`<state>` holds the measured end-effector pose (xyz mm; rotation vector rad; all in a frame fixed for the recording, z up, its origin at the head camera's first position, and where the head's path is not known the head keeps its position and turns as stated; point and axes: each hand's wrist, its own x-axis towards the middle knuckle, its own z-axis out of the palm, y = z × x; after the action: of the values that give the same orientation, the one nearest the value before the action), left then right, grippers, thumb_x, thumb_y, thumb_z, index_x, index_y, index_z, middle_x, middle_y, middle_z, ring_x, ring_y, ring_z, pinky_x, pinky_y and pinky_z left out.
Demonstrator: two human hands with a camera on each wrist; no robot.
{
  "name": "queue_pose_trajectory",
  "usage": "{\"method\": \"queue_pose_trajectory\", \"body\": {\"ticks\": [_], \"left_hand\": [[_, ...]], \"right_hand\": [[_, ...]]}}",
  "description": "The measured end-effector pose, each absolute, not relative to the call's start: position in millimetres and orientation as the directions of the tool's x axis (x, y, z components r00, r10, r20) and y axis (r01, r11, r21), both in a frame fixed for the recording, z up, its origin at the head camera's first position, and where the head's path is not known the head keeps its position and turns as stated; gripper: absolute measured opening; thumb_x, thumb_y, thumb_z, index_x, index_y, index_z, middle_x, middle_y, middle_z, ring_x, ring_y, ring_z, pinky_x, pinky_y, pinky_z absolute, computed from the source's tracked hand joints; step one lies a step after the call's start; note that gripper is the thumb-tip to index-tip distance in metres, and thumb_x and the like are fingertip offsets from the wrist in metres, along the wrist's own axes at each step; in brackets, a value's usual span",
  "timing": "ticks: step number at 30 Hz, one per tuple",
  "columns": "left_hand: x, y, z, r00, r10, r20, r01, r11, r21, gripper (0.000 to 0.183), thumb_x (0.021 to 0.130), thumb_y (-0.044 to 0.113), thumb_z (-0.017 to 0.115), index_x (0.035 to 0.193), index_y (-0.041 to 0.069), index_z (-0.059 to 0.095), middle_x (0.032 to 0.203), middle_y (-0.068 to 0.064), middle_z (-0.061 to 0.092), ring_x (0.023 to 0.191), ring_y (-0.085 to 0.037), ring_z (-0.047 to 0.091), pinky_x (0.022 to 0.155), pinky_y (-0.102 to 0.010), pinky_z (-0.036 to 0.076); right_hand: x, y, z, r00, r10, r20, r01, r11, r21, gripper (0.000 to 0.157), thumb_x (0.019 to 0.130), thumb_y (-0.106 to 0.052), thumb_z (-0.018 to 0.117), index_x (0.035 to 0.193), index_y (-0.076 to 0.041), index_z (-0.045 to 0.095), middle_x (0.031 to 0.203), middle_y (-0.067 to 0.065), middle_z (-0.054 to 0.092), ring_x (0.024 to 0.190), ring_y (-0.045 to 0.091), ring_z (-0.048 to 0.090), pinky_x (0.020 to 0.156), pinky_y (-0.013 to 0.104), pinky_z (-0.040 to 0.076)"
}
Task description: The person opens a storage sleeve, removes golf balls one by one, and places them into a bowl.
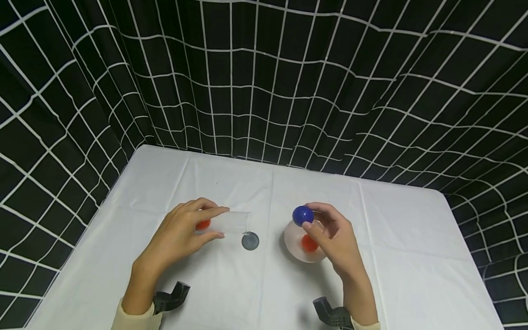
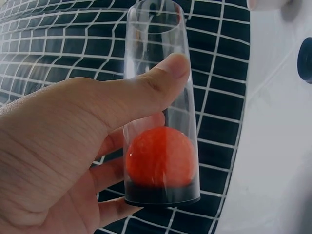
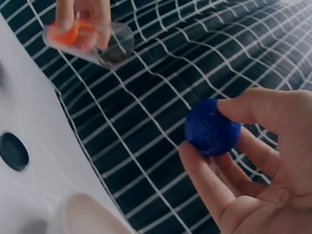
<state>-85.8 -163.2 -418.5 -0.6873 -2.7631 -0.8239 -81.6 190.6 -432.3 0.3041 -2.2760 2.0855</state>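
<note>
My left hand point(image 1: 181, 233) grips a clear plastic tube point(image 1: 233, 222) tilted on its side, its mouth toward the right. At the tube's dark-based end sits a red ball point(image 2: 161, 157), seen through the wall in the left wrist view. Between thumb and fingertips, my right hand point(image 1: 336, 238) pinches a blue ball point(image 1: 303, 216) above a whitish bowl point(image 1: 292, 243). Another red ball point(image 1: 309, 244) lies inside that bowl, partly covered by the right thumb. The blue ball's surface looks dimpled in the right wrist view point(image 3: 212, 127).
A round dark grey lid point(image 1: 250, 241) lies on the white-covered table point(image 1: 231, 293) between the hands, below the tube's mouth. Black curtains point(image 1: 264, 82) with a white grid enclose the table at the back and sides. Each wrist carries a black camera mount point(image 1: 171, 298).
</note>
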Motion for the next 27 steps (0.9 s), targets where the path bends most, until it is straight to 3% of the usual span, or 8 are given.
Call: {"method": "queue_pose_trajectory", "body": {"ticks": [11,21,27], "left_hand": [[-85.9,-162.0,-418.0,-0.884,0.376,0.276,0.466,0.749,0.471,0.056,0.083,0.037,0.091,0.136,0.034,0.073,0.121,0.007,0.072,0.105,-0.019,0.068,0.095,-0.044,0.055],[-86.9,-161.7,-419.7,-0.884,0.377,0.277,0.466,0.746,0.476,0.056,0.082,0.036,0.092,0.135,0.034,0.073,0.12,0.007,0.072,0.105,-0.018,0.069,0.094,-0.044,0.055],[-87.8,-161.2,-420.3,-0.881,0.383,0.278,0.473,0.744,0.473,0.056,0.082,0.036,0.092,0.135,0.034,0.073,0.119,0.007,0.072,0.103,-0.017,0.069,0.093,-0.044,0.055]], "right_hand": [[-82.0,206.5,-433.7,-0.977,-0.135,0.164,-0.187,0.185,-0.965,0.042,0.092,0.008,0.073,0.132,0.007,0.06,0.126,-0.003,0.067,0.105,0.006,0.075,0.093,0.019,0.061],[-84.2,210.5,-440.0,-0.969,-0.153,0.191,-0.235,0.356,-0.904,0.041,0.089,0.005,0.08,0.127,0.001,0.067,0.13,0.018,0.065,0.113,-0.002,0.066,0.094,0.015,0.058],[-86.9,208.5,-445.0,-0.972,-0.168,0.162,-0.221,0.441,-0.87,0.041,0.088,0.005,0.081,0.127,-0.001,0.069,0.126,0.017,0.068,0.109,0.013,0.071,0.094,0.017,0.059]]}}
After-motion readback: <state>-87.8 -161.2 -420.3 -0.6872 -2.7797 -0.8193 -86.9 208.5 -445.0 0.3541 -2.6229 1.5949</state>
